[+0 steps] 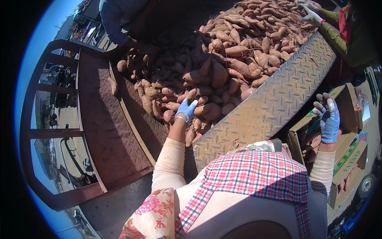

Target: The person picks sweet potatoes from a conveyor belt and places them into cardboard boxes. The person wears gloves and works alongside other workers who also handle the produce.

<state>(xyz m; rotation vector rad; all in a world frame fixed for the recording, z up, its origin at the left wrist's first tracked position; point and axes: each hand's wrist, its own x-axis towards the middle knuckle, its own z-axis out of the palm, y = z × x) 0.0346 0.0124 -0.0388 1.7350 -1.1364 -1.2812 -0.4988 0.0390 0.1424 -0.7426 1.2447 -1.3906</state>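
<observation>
My left hand (186, 110), in a blue-and-white glove, reaches down to a pile of sweet potatoes (235, 64) and touches its near side. Its thumb stands apart from the fingers, but the fingertips blend with the brown roots, so a grip cannot be made out. To the right, my right hand (329, 122) is raised over an open cardboard box (295, 143) with sweet potatoes inside. That glove is blue with soiled fingers, which are spread and hold nothing visible.
A diamond-plate metal ledge (256, 110) borders the pile in front of me. At left runs a rusty metal side rail (53, 131). One person's sleeve (112, 24) is across the pile; another person's gloved hand (312, 16) is at upper right. Another box (347, 185) stands lower right.
</observation>
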